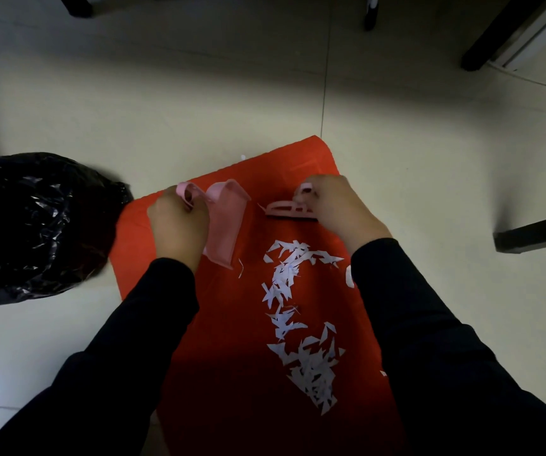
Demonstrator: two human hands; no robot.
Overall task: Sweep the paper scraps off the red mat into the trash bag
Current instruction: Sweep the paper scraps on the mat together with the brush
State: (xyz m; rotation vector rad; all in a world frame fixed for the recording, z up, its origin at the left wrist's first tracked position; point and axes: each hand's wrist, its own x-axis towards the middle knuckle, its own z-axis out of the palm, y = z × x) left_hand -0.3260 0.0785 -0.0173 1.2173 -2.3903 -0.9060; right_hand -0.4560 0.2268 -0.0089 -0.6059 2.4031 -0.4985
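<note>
1. Paper scraps (311, 370): white, in a loose trail down the right-centre of the red mat (232, 324)
2. Red mat: flat on the tiled floor (199, 93)
3. Trash bag (34, 225): black, on the floor at the mat's left edge
4. Hands, left hand (176, 225): fingers curled round the handle of a pink dustpan (225, 225) on the mat
5. Hands, right hand (337, 209): gripping a pink brush (284, 209), just beyond the scraps

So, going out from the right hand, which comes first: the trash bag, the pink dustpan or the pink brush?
1. Pink brush, gripped by the right hand itself.
2. Pink dustpan, to its left, held by the left hand.
3. Black trash bag, farthest, off at the far left.
</note>
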